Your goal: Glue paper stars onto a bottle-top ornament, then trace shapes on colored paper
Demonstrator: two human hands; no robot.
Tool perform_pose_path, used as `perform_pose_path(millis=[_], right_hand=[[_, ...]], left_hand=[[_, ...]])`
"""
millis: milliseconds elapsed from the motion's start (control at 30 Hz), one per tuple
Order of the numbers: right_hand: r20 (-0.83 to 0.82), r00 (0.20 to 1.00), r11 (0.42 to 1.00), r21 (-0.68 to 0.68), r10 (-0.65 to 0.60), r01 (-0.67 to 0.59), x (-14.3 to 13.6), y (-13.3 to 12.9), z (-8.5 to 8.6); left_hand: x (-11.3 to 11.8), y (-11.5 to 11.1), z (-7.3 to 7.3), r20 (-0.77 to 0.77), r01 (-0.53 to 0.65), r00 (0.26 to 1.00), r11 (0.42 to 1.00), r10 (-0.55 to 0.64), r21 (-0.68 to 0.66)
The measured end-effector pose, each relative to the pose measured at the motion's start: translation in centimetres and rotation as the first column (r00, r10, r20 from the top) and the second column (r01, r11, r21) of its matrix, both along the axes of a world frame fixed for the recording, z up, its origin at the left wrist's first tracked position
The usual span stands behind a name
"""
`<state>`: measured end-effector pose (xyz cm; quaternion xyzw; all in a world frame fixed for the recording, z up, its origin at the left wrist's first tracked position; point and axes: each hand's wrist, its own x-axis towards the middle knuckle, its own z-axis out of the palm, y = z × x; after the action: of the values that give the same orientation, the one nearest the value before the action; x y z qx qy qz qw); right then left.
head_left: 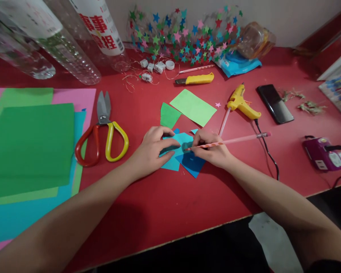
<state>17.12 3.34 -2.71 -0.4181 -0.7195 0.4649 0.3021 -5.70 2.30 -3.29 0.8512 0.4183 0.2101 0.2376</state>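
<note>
My left hand (156,148) lies with its fingers apart on a light blue paper piece (173,163), near the middle of the red table. My right hand (211,149) is closed around a pink pencil (238,139), its tip down at the blue paper and its eraser end pointing right. A darker blue piece (191,165) lies partly over the light blue one. Just beyond the hands are a light green piece (193,107) and a smaller green piece (169,115).
Scissors (104,119) and stacked coloured sheets (31,148) lie left. Behind are a yellow cutter (199,79), bottles (102,30) and star-covered plastic (187,36). A glue gun (240,102), phone (275,103) and purple power strip (324,153) lie right, with a cord across the table.
</note>
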Motion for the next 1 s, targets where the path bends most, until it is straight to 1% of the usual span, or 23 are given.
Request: perform_pose_path(millis=[267, 433, 667, 1000], right_hand=[[-0.002, 1.000, 1.000, 0.015, 0.027, -0.027, -0.06, 0.05, 0.17], [-0.003, 1.000, 0.999, 0.022, 0.024, -0.024, -0.12, 0.04, 0.20], [-0.015, 0.996, 0.996, -0.002, -0.093, 0.093, -0.38, -0.02, -0.14], [-0.049, 0.982, 0.982, -0.063, -0.183, 0.180, -0.57, -0.15, -0.36]], left_hand=[[0.12, -0.08, 0.21, 0.001, -0.011, 1.000, 1.000, 0.011, -0.013], [0.12, -0.06, 0.02, 0.003, -0.006, 1.000, 1.000, 0.006, 0.003], [0.14, -0.09, 0.04, 0.013, -0.011, 1.000, 1.000, 0.011, 0.009], [0.05, -0.09, 0.16, 0.004, -0.006, 1.000, 1.000, 0.006, 0.000]])
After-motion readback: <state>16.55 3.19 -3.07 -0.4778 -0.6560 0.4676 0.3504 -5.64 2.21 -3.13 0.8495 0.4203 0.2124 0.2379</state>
